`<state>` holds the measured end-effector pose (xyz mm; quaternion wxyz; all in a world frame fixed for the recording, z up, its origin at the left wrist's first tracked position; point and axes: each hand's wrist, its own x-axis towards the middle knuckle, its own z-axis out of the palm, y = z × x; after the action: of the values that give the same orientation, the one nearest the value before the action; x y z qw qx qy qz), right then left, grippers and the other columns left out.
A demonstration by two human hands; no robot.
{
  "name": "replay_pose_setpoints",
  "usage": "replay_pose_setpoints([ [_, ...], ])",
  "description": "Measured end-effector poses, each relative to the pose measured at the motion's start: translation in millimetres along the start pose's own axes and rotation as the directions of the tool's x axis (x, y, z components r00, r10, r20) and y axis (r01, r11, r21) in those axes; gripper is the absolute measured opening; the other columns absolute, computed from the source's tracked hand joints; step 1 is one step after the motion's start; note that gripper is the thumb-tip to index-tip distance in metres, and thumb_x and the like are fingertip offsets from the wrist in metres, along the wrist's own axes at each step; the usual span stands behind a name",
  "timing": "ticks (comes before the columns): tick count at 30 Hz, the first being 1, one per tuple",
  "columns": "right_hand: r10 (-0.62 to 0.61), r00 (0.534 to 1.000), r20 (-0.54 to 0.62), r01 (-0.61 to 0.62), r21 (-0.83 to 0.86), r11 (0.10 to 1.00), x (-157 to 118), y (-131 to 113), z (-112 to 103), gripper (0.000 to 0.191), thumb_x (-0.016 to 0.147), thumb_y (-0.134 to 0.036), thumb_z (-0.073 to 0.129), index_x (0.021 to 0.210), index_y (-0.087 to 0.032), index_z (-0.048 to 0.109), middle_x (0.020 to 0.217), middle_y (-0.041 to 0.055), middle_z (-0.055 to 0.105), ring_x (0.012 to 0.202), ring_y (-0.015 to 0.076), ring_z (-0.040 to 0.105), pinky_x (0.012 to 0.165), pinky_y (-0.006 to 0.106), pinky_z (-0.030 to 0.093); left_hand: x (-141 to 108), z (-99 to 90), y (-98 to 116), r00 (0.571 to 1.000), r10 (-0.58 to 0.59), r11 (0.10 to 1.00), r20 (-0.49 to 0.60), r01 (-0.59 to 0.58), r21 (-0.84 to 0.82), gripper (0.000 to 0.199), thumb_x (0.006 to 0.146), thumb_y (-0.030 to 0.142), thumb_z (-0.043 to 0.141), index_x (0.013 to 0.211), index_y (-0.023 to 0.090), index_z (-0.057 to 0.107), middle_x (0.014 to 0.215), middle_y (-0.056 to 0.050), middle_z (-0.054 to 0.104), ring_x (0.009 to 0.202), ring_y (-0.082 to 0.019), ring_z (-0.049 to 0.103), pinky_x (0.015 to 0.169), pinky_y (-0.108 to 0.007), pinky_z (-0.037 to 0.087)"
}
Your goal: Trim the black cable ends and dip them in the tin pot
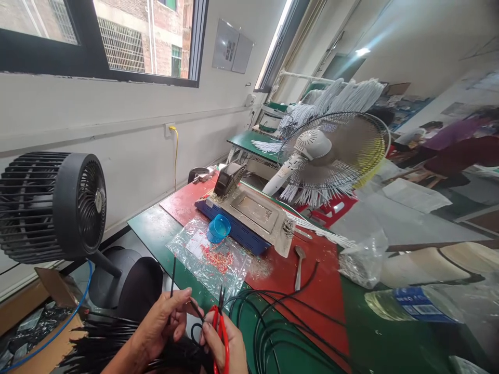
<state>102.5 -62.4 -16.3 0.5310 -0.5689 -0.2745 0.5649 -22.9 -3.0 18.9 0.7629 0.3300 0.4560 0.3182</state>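
Note:
My left hand [167, 318] pinches a thin black cable [173, 275], whose end with a reddish tip points up above the fingers. In my right hand [231, 340] are red-handled scissors [224, 340], blades pointing up and away, and its fingers also pinch the cable. A small loop of cable hangs between the two hands. To the right, coiled black cable [255, 332] spreads over the green and red table. A thick bundle of black cables [105, 332] lies at the lower left, under my left forearm.
A clear plastic bag [187, 241] with red bits and a blue cup [219, 228] lies ahead. Behind stands a blue-sided metal heating device [234, 228]. A spoon [299, 265] rests right. Fans stand left [74, 208] and beyond the table [312, 143]. People work far right.

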Motion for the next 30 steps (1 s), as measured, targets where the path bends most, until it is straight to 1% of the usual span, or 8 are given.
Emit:
replay_pose_setpoints([
  [4,0.0,1.0,0.005,-0.001,0.03,1.0,2,0,-1,0.046,0.062,-0.06,0.067,0.066,-0.015,0.056,0.047,-0.0028,0.051,0.042,0.0077,0.038,0.044,0.02,0.027,-1,3.2,-9,0.998,-0.054,0.979,0.039,0.061,-0.193,0.046,0.071,0.057,0.062,0.059,0.012,0.064,0.034,0.006,0.036,0.032,-0.007,0.031,0.04,-0.023,0.025],
  [6,-0.003,0.999,0.045,0.001,0.059,0.998,3,-1,-3,0.045,0.064,-0.058,0.067,0.062,-0.016,0.053,0.047,-0.0034,0.049,0.042,0.007,0.038,0.044,0.019,0.027,0,5.2,-16,0.994,-0.092,0.954,0.059,0.105,-0.279,0.048,0.066,0.062,0.063,0.06,0.014,0.063,0.033,0.007,0.034,0.035,-0.01,0.037,0.042,-0.024,0.03],
  [8,0.024,0.996,0.086,-0.032,0.096,0.995,4,-1,-4,0.044,0.066,-0.056,0.067,0.06,-0.016,0.051,0.047,-0.0041,0.046,0.041,0.0059,0.036,0.043,0.018,0.025,0,6.6,-22,0.992,-0.104,0.939,0.071,0.122,-0.321,0.047,0.067,0.061,0.063,0.065,0.014,0.064,0.033,0.007,0.034,0.037,-0.011,0.039,0.041,-0.024,0.029],
  [11,0.076,0.989,0.128,-0.094,0.138,0.986,6,0,-7,0.043,0.069,-0.054,0.065,0.059,-0.016,0.049,0.047,-0.0048,0.044,0.038,0.0047,0.033,0.041,0.018,0.021,1,7.2,-26,0.994,-0.085,0.935,0.067,0.103,-0.34,0.038,0.07,0.051,0.067,0.076,0.013,0.066,0.035,0.008,0.036,0.036,-0.01,0.037,0.039,-0.022,0.024],
  [14,0.023,0.993,0.116,-0.043,0.173,0.984,7,3,-8,0.042,0.071,-0.053,0.065,0.057,-0.017,0.046,0.047,-0.0047,0.043,0.041,0.0061,0.036,0.042,0.018,0.025,2,7.6,-23,0.996,-0.075,0.936,0.049,0.087,-0.34,0.031,0.073,0.045,0.066,0.074,0.014,0.066,0.033,0.008,0.037,0.033,-0.007,0.031,0.037,-0.02,0.015],
  [18,0.0,0.995,0.104,-0.02,0.186,0.982,8,6,-9,0.041,0.072,-0.054,0.063,0.06,-0.018,0.047,0.042,-0.008,0.035,0.037,0.0065,0.034,0.04,0.019,0.028,2,9.8,-16,0.996,-0.074,0.958,0.04,0.082,-0.275,0.037,0.076,0.048,0.06,0.072,0.012,0.065,0.033,0.006,0.041,0.03,-0.003,0.018,0.037,-0.021,0.003],
  [22,0.002,0.995,0.101,-0.02,0.176,0.984,9,10,-12,0.042,0.071,-0.058,0.062,0.067,-0.017,0.052,0.039,-0.0113,0.029,0.033,0.005,0.03,0.037,0.018,0.026,2,10.7,-12,0.997,-0.073,0.974,0.008,0.073,-0.213,0.039,0.074,0.052,0.061,0.074,0.013,0.066,0.036,0.006,0.041,0.031,-0.003,0.021,0.037,-0.021,0.003],
  [30,0.012,0.999,0.047,-0.017,0.097,0.995,9,13,-13,0.045,0.069,-0.06,0.063,0.065,-0.016,0.054,0.037,-0.0109,0.03,0.032,0.0044,0.028,0.035,0.018,0.026,2,10.9,-15,0.997,-0.078,0.984,0.0,0.077,-0.161,0.043,0.067,0.055,0.066,0.072,0.013,0.067,0.045,0.004,0.046,0.034,-0.004,0.029,0.039,-0.022,0.007],
])
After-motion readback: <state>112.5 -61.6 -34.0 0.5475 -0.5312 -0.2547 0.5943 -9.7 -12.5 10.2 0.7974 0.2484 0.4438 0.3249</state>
